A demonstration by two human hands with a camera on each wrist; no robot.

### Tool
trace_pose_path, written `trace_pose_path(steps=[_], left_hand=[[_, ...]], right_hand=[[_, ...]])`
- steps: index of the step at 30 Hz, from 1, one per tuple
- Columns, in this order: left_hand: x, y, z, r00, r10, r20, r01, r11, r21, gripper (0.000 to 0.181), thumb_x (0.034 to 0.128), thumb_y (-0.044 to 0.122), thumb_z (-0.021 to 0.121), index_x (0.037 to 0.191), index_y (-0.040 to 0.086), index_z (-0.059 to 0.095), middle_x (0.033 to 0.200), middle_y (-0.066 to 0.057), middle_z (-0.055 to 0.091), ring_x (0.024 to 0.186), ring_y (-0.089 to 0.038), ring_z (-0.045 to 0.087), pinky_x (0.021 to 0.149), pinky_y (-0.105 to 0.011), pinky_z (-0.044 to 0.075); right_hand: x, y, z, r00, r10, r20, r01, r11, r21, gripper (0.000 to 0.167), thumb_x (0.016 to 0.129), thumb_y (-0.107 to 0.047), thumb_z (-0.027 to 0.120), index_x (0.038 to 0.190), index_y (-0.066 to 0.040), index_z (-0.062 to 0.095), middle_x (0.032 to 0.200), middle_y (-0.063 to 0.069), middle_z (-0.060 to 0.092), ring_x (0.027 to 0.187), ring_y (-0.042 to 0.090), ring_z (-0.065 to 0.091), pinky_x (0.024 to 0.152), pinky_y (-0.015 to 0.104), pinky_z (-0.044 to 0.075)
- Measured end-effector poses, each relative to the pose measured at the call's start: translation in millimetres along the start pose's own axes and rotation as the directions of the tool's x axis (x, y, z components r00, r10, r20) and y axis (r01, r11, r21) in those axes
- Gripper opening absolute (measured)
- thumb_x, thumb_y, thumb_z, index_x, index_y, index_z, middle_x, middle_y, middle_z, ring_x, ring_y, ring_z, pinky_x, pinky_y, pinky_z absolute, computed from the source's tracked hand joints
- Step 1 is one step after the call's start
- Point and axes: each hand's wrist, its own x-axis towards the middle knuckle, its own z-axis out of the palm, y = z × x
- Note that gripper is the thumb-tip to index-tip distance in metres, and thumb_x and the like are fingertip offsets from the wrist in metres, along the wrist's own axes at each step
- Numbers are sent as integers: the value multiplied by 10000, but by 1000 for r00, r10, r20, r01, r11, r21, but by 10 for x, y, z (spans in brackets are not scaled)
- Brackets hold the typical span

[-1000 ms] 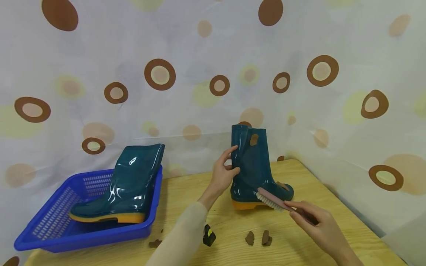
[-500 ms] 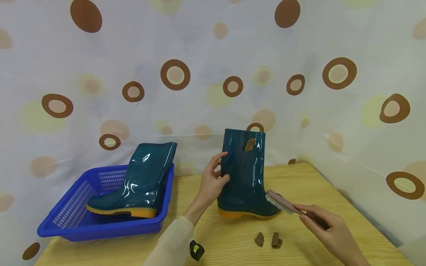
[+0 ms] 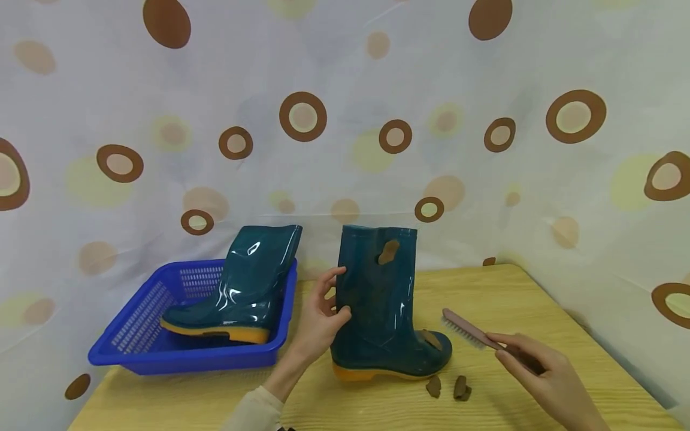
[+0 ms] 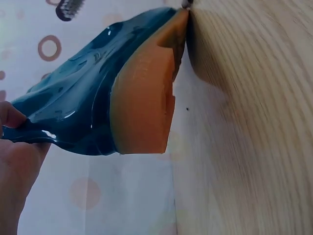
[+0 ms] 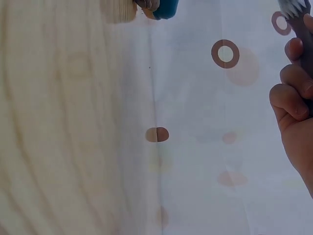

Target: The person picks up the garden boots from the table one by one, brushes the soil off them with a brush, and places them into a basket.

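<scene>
Teal boot (image 3: 374,299); left grip (image 3: 318,323) on rear edge (image 3: 342,290); gap between toe (image 3: 443,357), brush (image 3: 468,326)

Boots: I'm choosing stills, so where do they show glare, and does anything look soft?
Head view: pale highlights on the held boot and the other boot in the blue basket; left wrist view: white glints on the held boot; right wrist view: table grain looks rather soft.
</scene>
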Motion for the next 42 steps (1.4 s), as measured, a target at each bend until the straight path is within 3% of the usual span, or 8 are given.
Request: trace_pose_path(steps=[6,12,18,21,29,33,37,42], left_hand=[[-187,60,-66,997,-60,50,59,998,13,706,861,-123,579,1418,256,368,1392,-133,432,1095,-324,590,877,-326,566],[-310,95,-128,995,-68,75,62,995,74,727,830,-133,576,1385,220,267,1423,-146,385,1105,-356,577,900,-416,566],[-326,167,-295,994,-59,89,38,973,229,953,791,-101,627,1492,363,179,1580,-108,234,1202,-413,573,924,-580,540],[-314,193,-362,992,-67,109,36,963,266,1072,771,-88,631,1540,442,105,1621,-77,167,1255,-417,536,961,-613,506],[-273,206,-389,989,-71,132,30,955,294,994,865,28,683,1550,465,110,1581,-79,270,1263,-366,555,985,-572,509],[-273,206,-392,986,-81,143,34,953,303,983,868,7,688,1542,454,129,1547,-109,332,1269,-372,542,1009,-598,481],[-291,215,-416,983,-69,170,15,953,302,979,854,-30,675,1538,409,130,1495,-130,403,1268,-367,530,1041,-604,453],[-326,231,-454,975,-40,219,-21,963,270,968,852,-59,644,1535,345,90,1455,-141,426,1220,-354,551,1032,-518,486]], right_hand=[[-27,22,-16,1000,21,-5,-21,1000,-17,299,943,-5,637,1211,-125,693,1082,-207,692,791,10,677,623,177,545],[-38,41,-35,999,34,5,-34,998,-55,289,944,-37,651,1213,-133,695,1094,-219,684,819,-17,668,647,149,542],[-42,40,-63,997,76,23,-74,995,-66,268,966,-80,634,1223,-133,688,1091,-254,669,819,-13,669,646,166,545],[-35,38,-76,996,80,28,-79,995,-59,268,969,-81,630,1228,-123,685,1088,-256,670,804,-4,667,636,182,546],[24,22,-68,997,70,18,-69,995,-69,269,958,-84,647,1215,-150,696,1048,-222,691,751,10,649,609,175,525],[81,-24,-51,999,22,30,-20,998,-62,291,946,-58,656,1212,-166,697,1047,-188,704,732,11,637,604,165,510],[195,-101,-31,996,-83,35,83,997,-4,344,918,24,654,1214,-147,693,964,-130,700,633,22,570,543,172,455],[417,-248,10,973,-231,29,230,973,33,424,855,115,674,1213,-111,696,870,-132,640,582,-4,485,513,169,409]])
